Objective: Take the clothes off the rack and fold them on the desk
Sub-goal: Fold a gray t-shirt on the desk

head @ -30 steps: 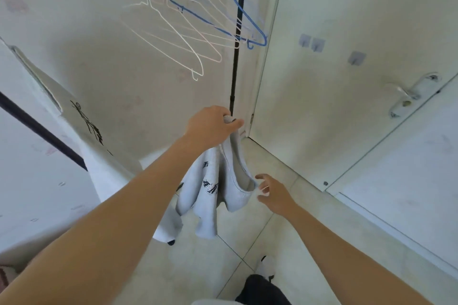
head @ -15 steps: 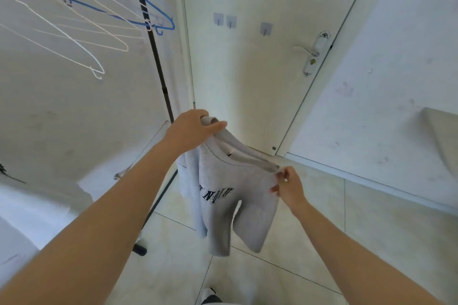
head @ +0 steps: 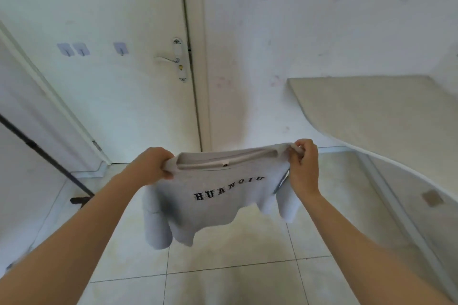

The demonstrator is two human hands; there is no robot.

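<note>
Above tiled floor (head: 223,280), beside desk (head: 371,111): hands stretch sweatshirt (head: 218,200).

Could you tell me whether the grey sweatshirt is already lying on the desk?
No, the left hand and right hand hold the sweatshirt in the air above the floor, apart from the desk.

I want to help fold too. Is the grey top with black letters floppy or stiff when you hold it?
Probably floppy: the grey sweatshirt with black letters sags between the left hand and right hand, sleeves dangling. Likely light, since fingers gripping only its shoulders carry it.
</note>
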